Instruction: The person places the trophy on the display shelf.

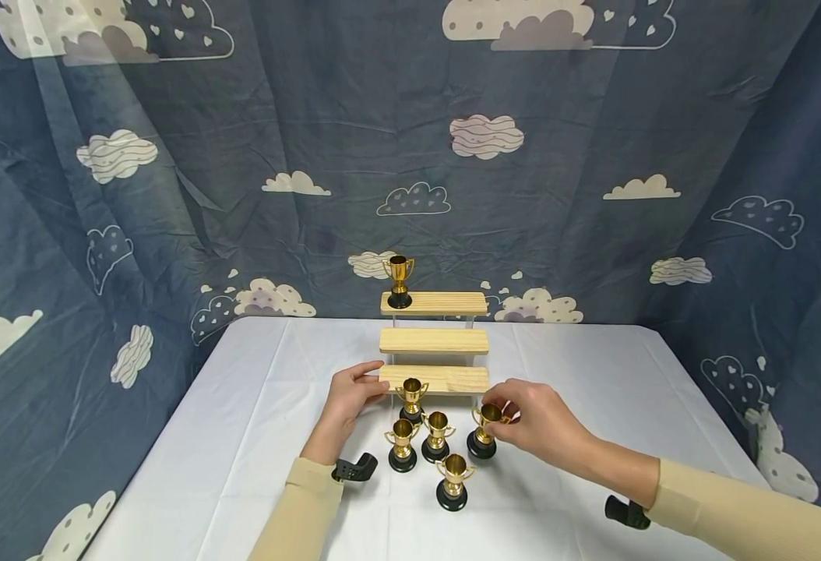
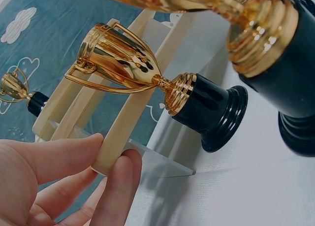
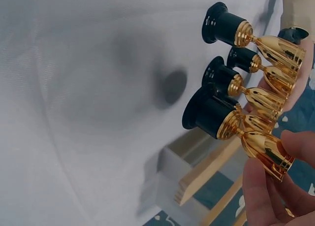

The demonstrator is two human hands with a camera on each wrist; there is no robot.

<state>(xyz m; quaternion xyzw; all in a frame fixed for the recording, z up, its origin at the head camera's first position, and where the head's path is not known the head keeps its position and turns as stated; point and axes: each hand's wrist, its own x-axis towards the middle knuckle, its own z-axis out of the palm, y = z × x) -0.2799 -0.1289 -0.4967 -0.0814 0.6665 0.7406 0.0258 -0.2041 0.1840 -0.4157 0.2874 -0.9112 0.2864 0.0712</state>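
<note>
My right hand pinches the cup of a small gold trophy with a black base. That trophy is off the cloth, with its round shadow apart from the base in the right wrist view. At the left end of the lowest wooden shelf, my left hand grips the board between thumb and fingers. Several similar trophies stand upright on the table in front of the stand, including a front trophy and one near the lowest shelf. Another trophy stands at the left end of the top shelf.
The stand's middle shelf lies between the top and lowest ones, on clear supports. A white cloth covers the table. Behind and at the sides hangs a dark blue curtain with cloud prints.
</note>
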